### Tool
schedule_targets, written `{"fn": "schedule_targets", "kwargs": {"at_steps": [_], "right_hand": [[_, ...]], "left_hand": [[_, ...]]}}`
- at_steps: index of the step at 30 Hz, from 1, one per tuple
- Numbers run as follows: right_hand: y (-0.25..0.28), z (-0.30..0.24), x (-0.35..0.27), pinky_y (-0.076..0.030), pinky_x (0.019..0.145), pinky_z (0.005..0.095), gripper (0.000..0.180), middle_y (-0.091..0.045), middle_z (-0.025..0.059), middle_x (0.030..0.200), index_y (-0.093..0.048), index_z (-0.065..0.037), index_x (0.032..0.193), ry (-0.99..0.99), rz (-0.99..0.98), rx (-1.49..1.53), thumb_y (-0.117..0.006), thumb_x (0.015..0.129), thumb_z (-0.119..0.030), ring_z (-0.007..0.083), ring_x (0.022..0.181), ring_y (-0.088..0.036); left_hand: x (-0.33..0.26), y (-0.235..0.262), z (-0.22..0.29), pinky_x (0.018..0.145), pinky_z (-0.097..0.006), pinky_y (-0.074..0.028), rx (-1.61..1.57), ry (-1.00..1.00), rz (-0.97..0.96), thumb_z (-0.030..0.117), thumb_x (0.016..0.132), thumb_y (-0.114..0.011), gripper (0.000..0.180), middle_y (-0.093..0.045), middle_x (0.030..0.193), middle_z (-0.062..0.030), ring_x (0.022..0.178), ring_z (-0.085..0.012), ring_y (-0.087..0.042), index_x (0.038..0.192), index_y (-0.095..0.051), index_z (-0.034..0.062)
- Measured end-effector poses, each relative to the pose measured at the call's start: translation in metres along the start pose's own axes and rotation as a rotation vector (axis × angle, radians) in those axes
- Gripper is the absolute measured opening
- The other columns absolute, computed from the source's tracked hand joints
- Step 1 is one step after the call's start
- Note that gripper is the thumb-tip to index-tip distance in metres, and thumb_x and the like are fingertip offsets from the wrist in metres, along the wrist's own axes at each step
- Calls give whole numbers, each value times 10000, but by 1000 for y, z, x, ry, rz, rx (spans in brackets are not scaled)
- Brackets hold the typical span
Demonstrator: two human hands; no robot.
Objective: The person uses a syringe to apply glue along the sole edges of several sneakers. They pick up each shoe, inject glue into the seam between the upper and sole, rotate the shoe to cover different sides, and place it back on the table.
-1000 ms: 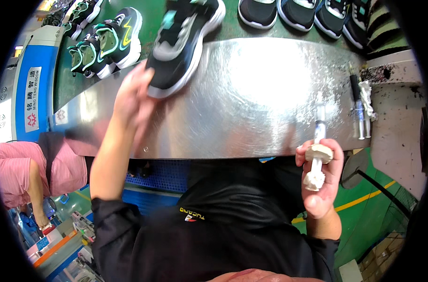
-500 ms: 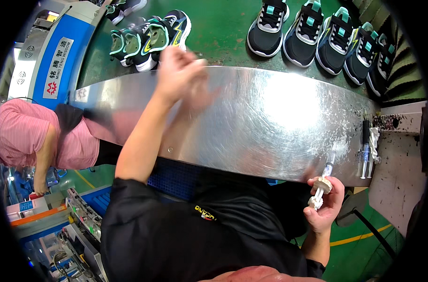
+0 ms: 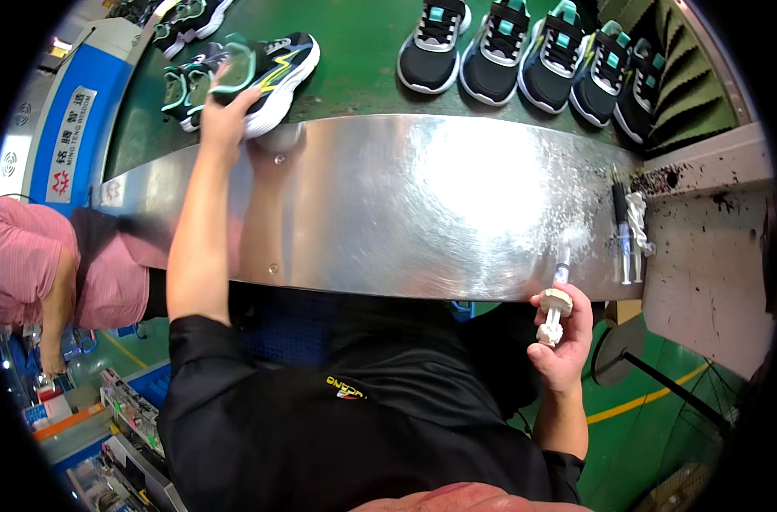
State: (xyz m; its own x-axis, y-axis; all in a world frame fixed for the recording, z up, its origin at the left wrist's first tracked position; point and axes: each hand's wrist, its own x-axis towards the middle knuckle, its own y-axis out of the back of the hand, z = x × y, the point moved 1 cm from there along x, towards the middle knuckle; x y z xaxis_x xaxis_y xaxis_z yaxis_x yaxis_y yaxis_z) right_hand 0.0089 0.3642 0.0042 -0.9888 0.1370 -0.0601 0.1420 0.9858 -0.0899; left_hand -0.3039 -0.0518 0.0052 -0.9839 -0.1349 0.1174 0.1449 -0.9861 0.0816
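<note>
At the far left, my left hand point(image 3: 225, 121) is closed on the heel collar of a sneaker point(image 3: 284, 75), black with a white sole and a yellow zigzag. This shoe is tilted over the far edge of the metal table point(image 3: 354, 205), next to other sneakers point(image 3: 177, 90) on the green surface. Low on the right, my right hand point(image 3: 568, 346) grips a syringe point(image 3: 562, 271) around its wrapped, off-white flange. The plunger end of the syringe, also wrapped in white, sits by my palm. Its clear barrel points away from me, over the near edge of the table.
Several black sneakers point(image 3: 492, 55) stand in a row at the far right, on the green belt point(image 3: 354, 51). Other syringes point(image 3: 622, 230) and a crumpled white tissue point(image 3: 637, 224) lie at the table's right end. A person in a pink striped top point(image 3: 30, 256) is at the left.
My left hand has moved left and away from me and now grips a sneaker. Before, it was blurred above the table with no shoe in it. The syringe remains in my right hand.
</note>
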Motion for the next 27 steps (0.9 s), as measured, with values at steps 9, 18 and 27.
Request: {"fn": "schedule_targets", "kwargs": {"at_steps": [9,18,27], "right_hand": [[18,9,-1,-458,845,288,842,-574,68,1046,-464,6,1233,11,46,-195,-859,617,-410,156,943,-569],[19,0,1,-460,823,272,728,-581,65,1038,-486,19,1235,-35,39,-212,-812,687,-332,145,923,-572],[-5,-32,0,-466,719,247,984,-578,83,984,-450,31,1214,37,-117,-78,-885,498,-486,147,876,-586]], "left_hand": [[-180,-16,21,1028,-360,-366,539,-205,-265,76,682,-721,899,-374,1355,-144,1243,-252,-416,1434,-229,37],[-44,-12,-13,614,-185,-434,127,266,-223,273,916,-551,431,-604,930,-23,758,-71,-553,1239,-520,-10],[-67,-84,35,783,-327,-549,-551,260,-478,89,831,-633,409,-628,1010,-137,861,-191,-648,1172,-444,-36]]}}
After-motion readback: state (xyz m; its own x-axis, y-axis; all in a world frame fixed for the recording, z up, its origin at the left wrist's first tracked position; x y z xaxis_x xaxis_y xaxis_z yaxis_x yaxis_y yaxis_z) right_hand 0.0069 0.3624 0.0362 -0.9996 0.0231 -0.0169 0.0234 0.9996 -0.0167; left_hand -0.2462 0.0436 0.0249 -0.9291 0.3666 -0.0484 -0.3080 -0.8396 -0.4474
